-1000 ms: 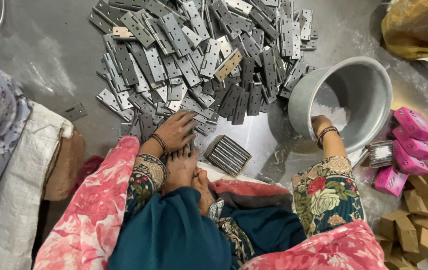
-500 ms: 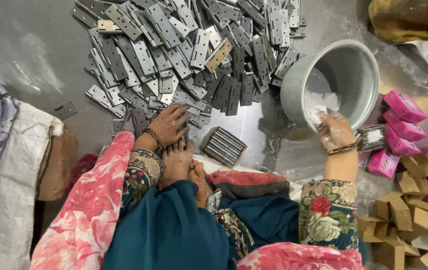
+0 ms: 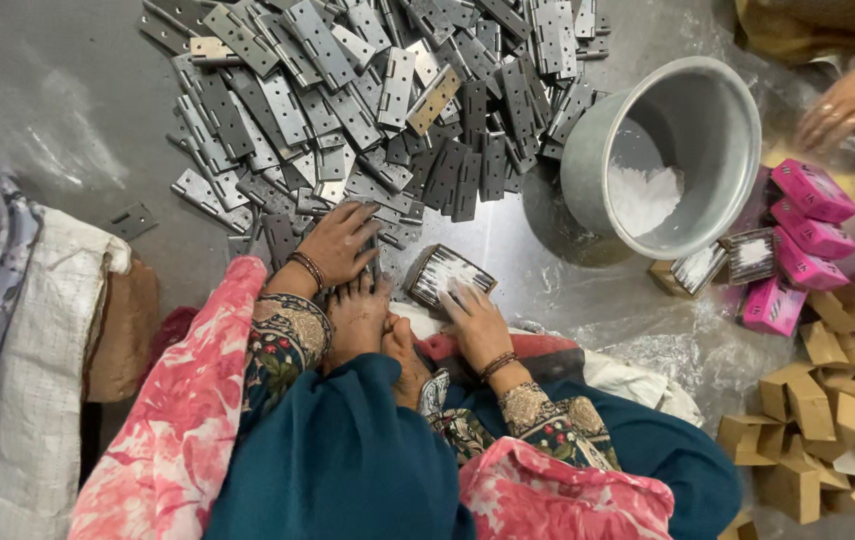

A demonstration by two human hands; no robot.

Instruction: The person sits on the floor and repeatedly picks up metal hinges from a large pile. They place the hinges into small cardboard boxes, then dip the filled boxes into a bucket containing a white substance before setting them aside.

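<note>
The person's left hand [image 3: 339, 243] lies flat, fingers spread and gripping nothing, on the near edge of the heap of grey metal hinges [image 3: 377, 90] on the floor, while the right hand [image 3: 474, 318] rests with fingers loosely apart on a small stack of hinges [image 3: 447, 274] dusted white, just in front of the bare feet [image 3: 359, 315]. A grey basin [image 3: 687, 150] holding white powder sits to the right, near the pink boxes [image 3: 809, 235]. Squaring the stack would likely go best with the fingers closed on both long sides, keeping the plates aligned.
</note>
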